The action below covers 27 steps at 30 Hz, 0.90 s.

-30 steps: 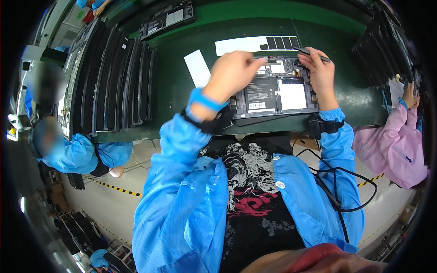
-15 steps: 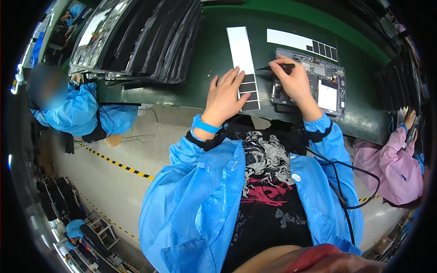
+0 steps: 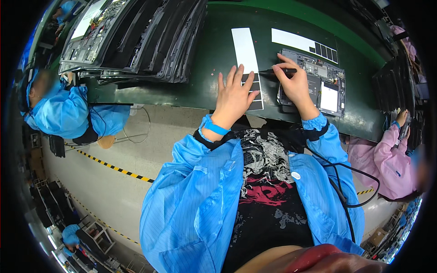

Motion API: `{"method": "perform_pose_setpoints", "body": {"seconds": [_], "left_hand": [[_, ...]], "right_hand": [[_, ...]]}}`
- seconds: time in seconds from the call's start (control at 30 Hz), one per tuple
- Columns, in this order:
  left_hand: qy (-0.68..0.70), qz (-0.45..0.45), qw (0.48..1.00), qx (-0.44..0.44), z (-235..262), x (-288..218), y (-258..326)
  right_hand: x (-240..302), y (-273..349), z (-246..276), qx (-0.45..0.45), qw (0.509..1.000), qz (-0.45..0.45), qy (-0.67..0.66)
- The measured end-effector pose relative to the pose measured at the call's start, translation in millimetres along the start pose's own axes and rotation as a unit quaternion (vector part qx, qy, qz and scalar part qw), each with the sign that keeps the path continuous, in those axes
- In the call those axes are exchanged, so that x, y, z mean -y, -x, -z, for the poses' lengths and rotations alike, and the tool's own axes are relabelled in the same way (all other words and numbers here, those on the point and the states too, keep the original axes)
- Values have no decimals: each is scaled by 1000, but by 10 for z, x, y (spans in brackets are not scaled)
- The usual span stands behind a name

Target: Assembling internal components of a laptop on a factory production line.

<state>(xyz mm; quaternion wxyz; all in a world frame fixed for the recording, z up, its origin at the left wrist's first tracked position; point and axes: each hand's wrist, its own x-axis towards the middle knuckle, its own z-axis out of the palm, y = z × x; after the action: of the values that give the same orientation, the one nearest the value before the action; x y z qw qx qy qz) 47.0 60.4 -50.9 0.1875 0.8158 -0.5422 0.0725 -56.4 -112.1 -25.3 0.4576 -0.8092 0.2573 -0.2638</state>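
Head view: a person in a blue coat leans over a dark green bench point(image 3: 205, 50); both forearms come up from the lower edge
Left hand: the left hand point(image 3: 234, 93) lies flat with fingers spread wide, palm down; it grips nothing; its fingertips press on the lower part of a long white strip point(image 3: 246, 50); a blue wristband point(image 3: 213, 125) circles the wrist
White strip: the backing lies lengthwise on the bench, just left of the device; its lower end carries a row of black squares point(image 3: 256, 98), partly under the left hand
Right hand: the right hand point(image 3: 293, 84) is closed around a thin black tool point(image 3: 278, 71), pinched between thumb and fingers; the tool lies roughly level, its tip pointing left toward the strip
Opened device: an opened device point(image 3: 325, 84) with bare circuit boards and a white panel lies on the bench, touching the right hand's outer side
Second strip: another white strip with black squares point(image 3: 302, 43) lies just above the device
Stack: dark panels point(image 3: 150, 32) are piled at the upper left of the bench
Others: a person in blue point(image 3: 63, 111) sits at the left; a person in pink point(image 3: 387, 157) works at the right
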Motion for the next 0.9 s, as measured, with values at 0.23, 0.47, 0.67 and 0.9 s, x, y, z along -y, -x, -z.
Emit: {"method": "perform_pose_setpoints", "body": {"seconds": [0.23,0.47,0.67,0.9], "left_hand": [[-14,7,1000,6,-22,2,38],[-14,5,1000,0,-32,-32,25],[-14,1,1000,1,-33,-18,14],[-16,2,1000,0,-15,-22,3]], "right_hand": [[-12,26,-32,5,993,49,106],[-44,30,27,-10,995,-57,-76],[33,29,5,0,997,35,65],[-10,19,5,19,993,40,111]]}}
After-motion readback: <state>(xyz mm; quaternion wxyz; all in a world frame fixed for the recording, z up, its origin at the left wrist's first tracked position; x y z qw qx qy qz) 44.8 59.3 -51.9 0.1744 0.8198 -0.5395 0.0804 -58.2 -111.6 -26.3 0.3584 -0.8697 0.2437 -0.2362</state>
